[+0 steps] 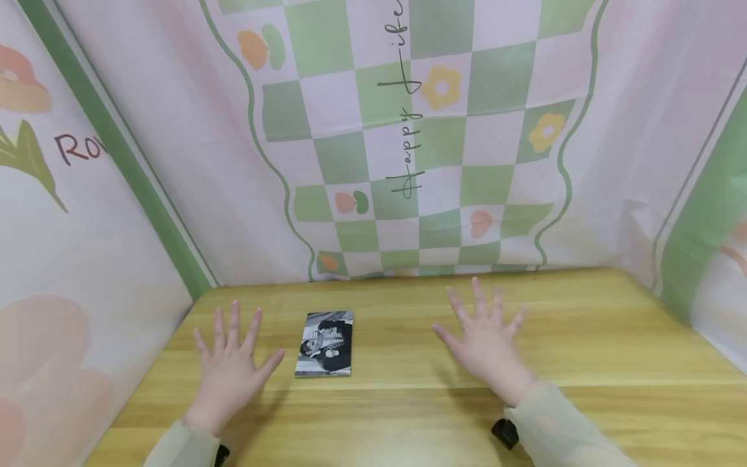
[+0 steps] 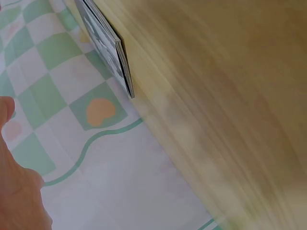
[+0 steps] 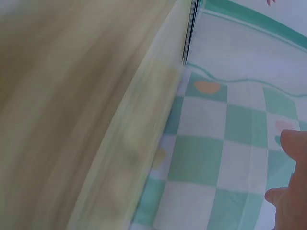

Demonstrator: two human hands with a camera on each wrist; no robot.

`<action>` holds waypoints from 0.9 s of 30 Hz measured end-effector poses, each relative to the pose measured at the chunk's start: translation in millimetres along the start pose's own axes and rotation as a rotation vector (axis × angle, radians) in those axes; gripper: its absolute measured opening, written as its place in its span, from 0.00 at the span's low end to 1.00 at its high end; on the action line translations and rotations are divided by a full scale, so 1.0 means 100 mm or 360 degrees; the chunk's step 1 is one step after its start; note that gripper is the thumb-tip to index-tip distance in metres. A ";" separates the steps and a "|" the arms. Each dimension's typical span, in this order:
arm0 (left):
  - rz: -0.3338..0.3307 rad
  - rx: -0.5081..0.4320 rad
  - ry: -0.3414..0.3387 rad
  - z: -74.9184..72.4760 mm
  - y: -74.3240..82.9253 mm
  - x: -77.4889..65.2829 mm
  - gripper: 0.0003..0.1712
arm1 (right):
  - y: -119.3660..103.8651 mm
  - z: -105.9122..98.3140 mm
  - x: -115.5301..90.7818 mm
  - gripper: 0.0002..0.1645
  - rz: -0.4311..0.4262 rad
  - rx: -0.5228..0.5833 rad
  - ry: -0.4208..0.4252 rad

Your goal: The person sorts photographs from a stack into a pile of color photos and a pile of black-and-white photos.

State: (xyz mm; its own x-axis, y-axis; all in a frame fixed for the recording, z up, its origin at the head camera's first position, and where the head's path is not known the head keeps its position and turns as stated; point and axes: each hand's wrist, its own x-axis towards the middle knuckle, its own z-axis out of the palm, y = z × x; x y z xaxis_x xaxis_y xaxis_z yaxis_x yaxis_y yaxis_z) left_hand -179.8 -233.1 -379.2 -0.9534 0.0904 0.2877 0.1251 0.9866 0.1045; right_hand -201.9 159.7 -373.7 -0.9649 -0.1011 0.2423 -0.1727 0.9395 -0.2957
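A small stack of black-and-white photo cards (image 1: 324, 344) lies on the wooden table, left of the middle; its top picture shows people. In the left wrist view the photo cards (image 2: 108, 45) appear edge-on, with layered edges. My left hand (image 1: 229, 376) hovers to the left of the cards, palm down, fingers spread and straight, holding nothing. Farther off on the right, my right hand (image 1: 487, 344) is also raised over the table with fingers spread, slightly blurred and holding nothing. Part of the right hand (image 3: 292, 177) shows at the right edge of the right wrist view.
The wooden table (image 1: 397, 415) reaches back to a hanging cloth (image 1: 327, 155) with green and white checks, flowers and lettering. Patterned cloth also hangs at both sides. Black wrist straps (image 1: 505, 433) show beneath the pale sleeves (image 1: 566, 421).
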 end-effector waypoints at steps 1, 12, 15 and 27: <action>0.0000 -0.0007 -0.0003 0.00 0.00 0.01 0.48 | -0.04 0.02 0.02 0.43 -0.0011 0.0005 -0.0002; 0.0011 -0.0109 -0.0060 -0.03 0.04 0.09 0.47 | -0.50 0.16 0.25 0.42 -0.0137 0.0119 0.0033; 0.0009 -0.0279 -0.0110 -0.04 0.05 0.14 0.45 | -0.61 0.19 0.33 0.41 -0.0116 0.0352 0.0004; -0.0168 -0.1448 -0.0620 -0.05 0.06 0.31 0.38 | -0.84 0.48 0.52 0.31 0.0376 0.2009 -0.0471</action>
State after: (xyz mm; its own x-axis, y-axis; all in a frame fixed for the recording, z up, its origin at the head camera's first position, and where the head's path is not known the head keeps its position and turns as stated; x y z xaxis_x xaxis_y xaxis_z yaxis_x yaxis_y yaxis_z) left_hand -207.4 -225.4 -364.9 -0.9750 0.2072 -0.0805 0.0419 0.5272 0.8487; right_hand -247.0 59.4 -380.9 -0.9758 -0.1965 -0.0964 0.0961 0.0108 -0.9953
